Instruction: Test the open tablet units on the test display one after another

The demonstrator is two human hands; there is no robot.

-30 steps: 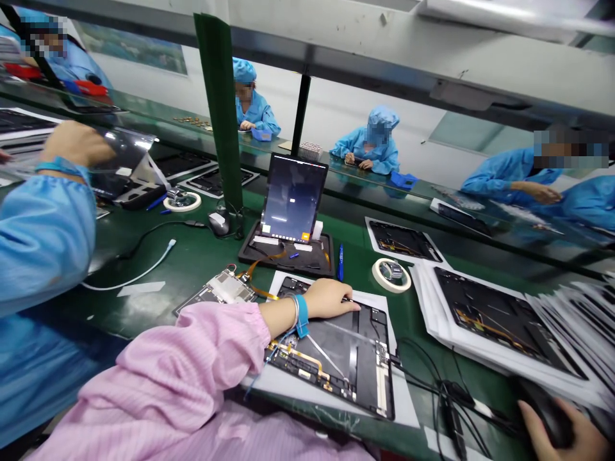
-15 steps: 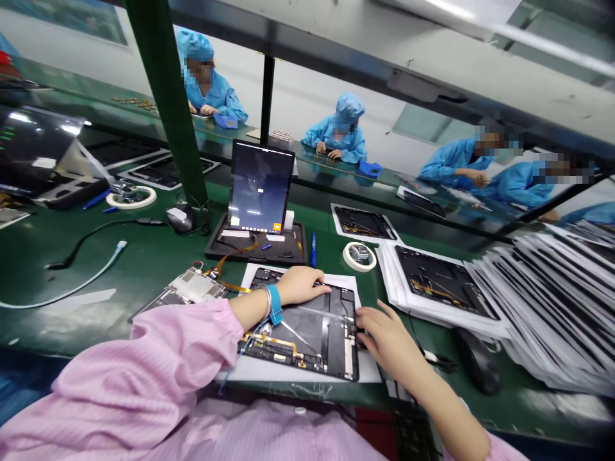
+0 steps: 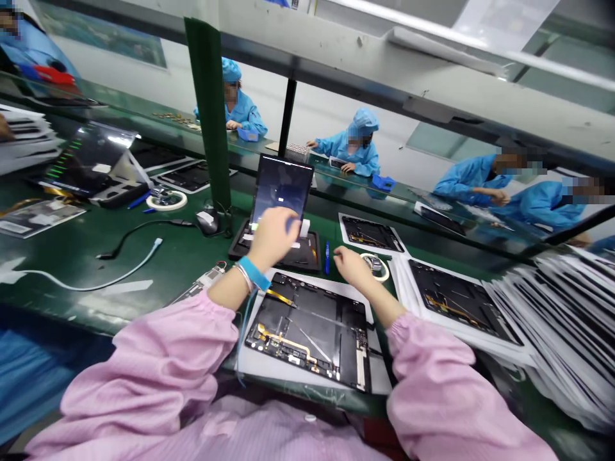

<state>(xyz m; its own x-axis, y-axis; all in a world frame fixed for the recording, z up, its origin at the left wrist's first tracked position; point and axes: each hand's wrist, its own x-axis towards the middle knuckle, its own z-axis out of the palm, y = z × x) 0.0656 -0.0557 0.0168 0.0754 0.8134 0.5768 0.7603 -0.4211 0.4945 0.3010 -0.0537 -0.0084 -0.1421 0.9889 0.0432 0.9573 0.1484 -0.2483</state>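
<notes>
My left hand is raised in front of the upright tablet screen, fingers bent and slightly apart, nothing visible in them. Whether it touches the screen I cannot tell. My right hand hovers between a blue pen and a roll of white tape; its curled fingers are blurred. Below both hands lies an opened tablet housing with gold flex cables, on a white sheet. A black cable meets its right edge. The screen stands in a black tray. My left wrist wears a blue band.
A bare circuit board lies left of the housing. Farther left are a mouse, a white cable and another tape roll. More housings and stacked sheets fill the right. Across the bench, several co-workers sit in blue.
Both hands have left the tablet housing. My left hand has gone up to the screen, my right hand up and left from the housing's right edge. The view has shifted left.
</notes>
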